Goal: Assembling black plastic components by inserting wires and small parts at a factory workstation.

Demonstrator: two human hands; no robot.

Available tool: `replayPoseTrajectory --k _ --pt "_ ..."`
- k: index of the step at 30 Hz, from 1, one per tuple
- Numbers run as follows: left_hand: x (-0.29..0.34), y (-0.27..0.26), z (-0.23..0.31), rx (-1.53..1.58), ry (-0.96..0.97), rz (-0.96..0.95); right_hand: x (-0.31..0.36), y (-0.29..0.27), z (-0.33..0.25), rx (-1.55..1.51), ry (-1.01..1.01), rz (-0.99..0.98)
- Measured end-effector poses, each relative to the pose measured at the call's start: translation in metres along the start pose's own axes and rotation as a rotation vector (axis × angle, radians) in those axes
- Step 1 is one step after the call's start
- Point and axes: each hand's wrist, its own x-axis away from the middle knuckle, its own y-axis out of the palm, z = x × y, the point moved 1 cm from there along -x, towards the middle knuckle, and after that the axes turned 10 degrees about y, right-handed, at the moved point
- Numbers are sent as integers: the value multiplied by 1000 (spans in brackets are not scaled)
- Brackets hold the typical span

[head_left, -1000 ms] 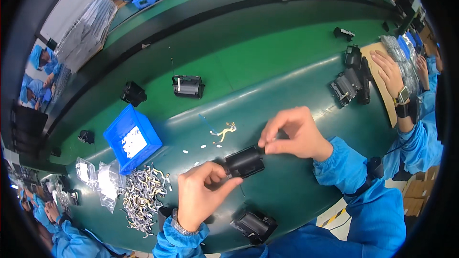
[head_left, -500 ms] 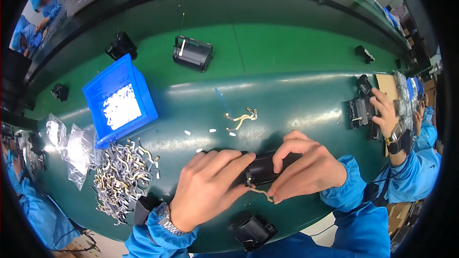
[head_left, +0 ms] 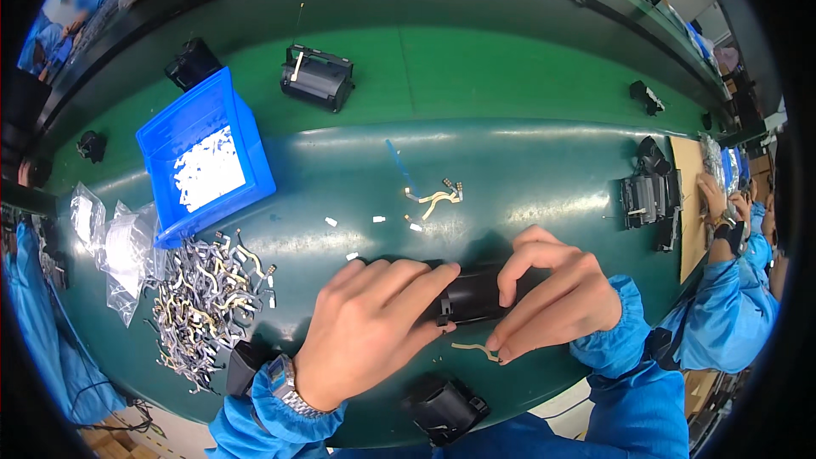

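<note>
In front of me lies a dark, smooth plastic housing (head_left: 474,296), partly covered by both hands. My left hand (head_left: 365,323) is closed on its left end, with fingers along the top and the thumb at the lower corner. My right hand (head_left: 561,293) pinches a thin cream flex cable (head_left: 474,347) between thumb and fingertip at its right end. Its free end points left, apart from the housing. Another finger of that hand rests against the housing. Behind my hands lie a few loose flex cables (head_left: 438,199) and small white pieces (head_left: 379,219).
A heap of flex cables (head_left: 204,302) lies at left, beside clear plastic bags (head_left: 127,246) and a blue bin (head_left: 265,157) of white pieces. More black housings stand near my front edge (head_left: 444,408), at the back (head_left: 319,81) and at right (head_left: 644,200). A co-worker's arm (head_left: 731,289) is at right.
The flex cable's left end has come away from the housing's corner, and my right hand has shifted slightly right with it. The co-worker's hand at right has drawn back from the housings.
</note>
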Motion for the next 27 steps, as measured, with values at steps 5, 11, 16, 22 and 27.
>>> replayPoseTrajectory --k 5,11,16,22,27 --pt "-1 -1 1 4 -12 -10 0 0 2 31 30 -1" --pt "-1 -1 2 6 -3 8 2 4 6 65 36 36" --pt "0 -2 2 -3 -17 1 3 4 -3 173 30 111" --pt "-2 -1 3 -2 -9 17 4 6 -13 326 -24 230" --pt "-3 -1 2 4 -2 22 5 4 -17 385 -48 223"
